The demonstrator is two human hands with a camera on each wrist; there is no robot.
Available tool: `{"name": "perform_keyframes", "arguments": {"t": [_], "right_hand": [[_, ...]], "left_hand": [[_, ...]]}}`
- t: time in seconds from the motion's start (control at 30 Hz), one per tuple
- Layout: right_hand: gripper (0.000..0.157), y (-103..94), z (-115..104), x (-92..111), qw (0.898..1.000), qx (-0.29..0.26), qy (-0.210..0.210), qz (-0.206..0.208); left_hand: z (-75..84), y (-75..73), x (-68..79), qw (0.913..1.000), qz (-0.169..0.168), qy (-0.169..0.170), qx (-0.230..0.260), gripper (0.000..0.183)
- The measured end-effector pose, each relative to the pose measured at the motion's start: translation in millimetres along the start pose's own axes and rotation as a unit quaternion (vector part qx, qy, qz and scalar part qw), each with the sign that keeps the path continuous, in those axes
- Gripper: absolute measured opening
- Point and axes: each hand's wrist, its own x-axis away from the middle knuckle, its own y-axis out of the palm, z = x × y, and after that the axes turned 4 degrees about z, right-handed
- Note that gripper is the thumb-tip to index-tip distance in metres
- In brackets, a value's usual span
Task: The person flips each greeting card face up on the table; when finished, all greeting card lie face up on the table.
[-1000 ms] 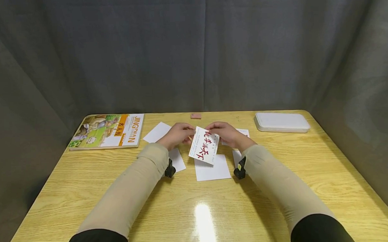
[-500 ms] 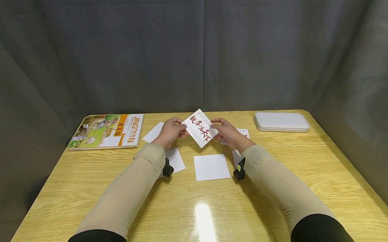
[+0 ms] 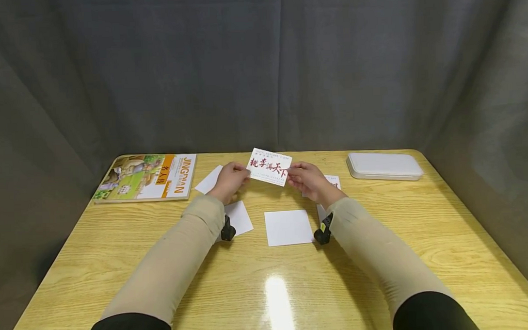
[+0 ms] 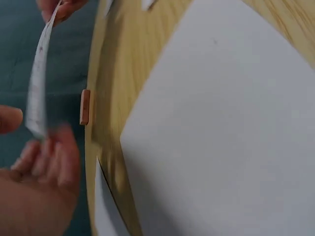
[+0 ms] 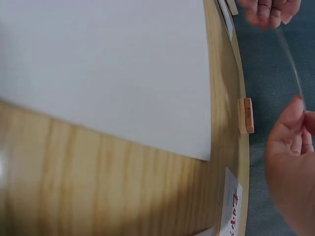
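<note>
A white card [image 3: 269,167] with red brush characters is held up above the table's far edge, its printed face toward me. My right hand [image 3: 310,182] pinches its right edge between thumb and fingers. At the opposite edge is my left hand [image 3: 230,181]; the left wrist view has its thumb [image 4: 11,119] apart from the card, while its blurred fingers lie against the lower end. Below, a blank white card [image 3: 289,228] lies flat on the table. Other cards lie partly under my forearms: two on the left [image 3: 239,217], and a printed one [image 3: 333,181] plus another on the right.
A picture-covered book [image 3: 146,178] lies at the back left of the wooden table [image 3: 233,287]. Back right there is a white case [image 3: 384,166]. A small pinkish block [image 5: 246,115] sits at the far edge, hidden behind the held card in the head view. Grey curtains surround the table.
The printed card has risen away from me and turned, from steeply tilted to nearly level with its characters reading across. Both hands have shifted along its edges, the left one slightly outward.
</note>
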Motion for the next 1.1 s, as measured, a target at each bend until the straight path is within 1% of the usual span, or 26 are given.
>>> {"name": "perform_keyframes", "arguments": {"t": [0.03,0.07,0.1,0.13,0.2,0.23,0.27,0.3,0.37,0.43,0.5,0.57,0.73,0.8,0.87,0.9,0.97,1.07,1.1], "right_hand": [[0.009,0.4,-0.1,-0.3,1.0,0.005,0.002,0.002],[0.01,0.8,0.1,-0.9,1.0,0.011,0.005,0.006],[0.011,1.2,0.2,-1.5,1.0,0.019,0.008,0.011],[0.012,1.4,0.5,-2.3,0.999,0.028,0.011,0.015],[0.018,2.5,0.8,-2.9,0.998,0.05,0.015,0.023],[0.02,3.2,1.1,-3.1,0.998,0.06,0.016,0.026],[0.023,3.9,1.5,-3.4,0.997,0.07,0.016,0.03],[0.025,4.6,2.0,-3.7,0.996,0.078,0.015,0.033],[0.029,6.2,3.0,-4.5,0.995,0.094,0.014,0.036],[0.03,7.8,4.3,-5.7,0.993,0.109,0.014,0.04],[0.03,9.3,5.1,-6.9,0.991,0.124,0.015,0.047],[0.031,10.8,5.4,-7.9,0.989,0.138,0.016,0.054],[0.035,12.7,5.4,-9.1,0.984,0.168,0.02,0.063],[0.036,12.9,5.2,-9.1,0.981,0.184,0.022,0.061],[0.038,12.6,5.2,-9.0,0.975,0.215,0.019,0.056],[0.039,12.6,4.8,-9.1,0.97,0.235,0.017,0.055],[0.041,12.7,4.6,-9.9,0.959,0.277,0.012,0.051],[0.044,13.6,4.8,-10.9,0.941,0.335,0.0,0.047],[0.044,14.3,5.0,-11.3,0.937,0.347,-0.003,0.048]], "left_hand": [[0.5,0.4,1.0,0.9993,0.0,0.014,-0.033,0.035],[0.6,1.1,1.3,0.9967,-0.001,0.033,-0.074,0.04],[1.1,1.9,2.0,0.9916,-0.007,0.054,-0.118,0.044],[1.6,3.0,2.2,0.9838,-0.016,0.076,-0.162,0.046],[3.0,5.9,2.7,0.9634,-0.044,0.122,-0.235,0.047],[3.5,7.6,2.9,0.9502,-0.063,0.143,-0.269,0.047],[3.8,9.2,3.3,0.9353,-0.083,0.162,-0.303,0.046],[4.4,10.7,4.4,0.9216,-0.104,0.173,-0.332,0.046],[4.7,13.8,6.2,0.8956,-0.141,0.184,-0.38,0.044],[4.2,16.4,7.7,0.874,-0.167,0.181,-0.419,0.043],[3.6,18.6,8.7,0.8579,-0.183,0.173,-0.448,0.044],[3.4,20.9,9.1,0.8436,-0.191,0.171,-0.472,0.045],[3.9,26.2,8.6,0.8152,-0.198,0.18,-0.514,0.049],[4.6,27.6,8.9,0.8062,-0.198,0.185,-0.526,0.046],[5.5,28.8,9.0,0.7992,-0.196,0.19,-0.535,0.044],[5.8,29.1,9.4,0.7974,-0.195,0.19,-0.539,0.043],[6.0,29.8,9.5,0.797,-0.191,0.188,-0.541,0.043],[5.0,30.4,9.4,0.7964,-0.187,0.185,-0.545,0.045],[4.3,30.3,9.4,0.7979,-0.184,0.186,-0.543,0.043]]}}
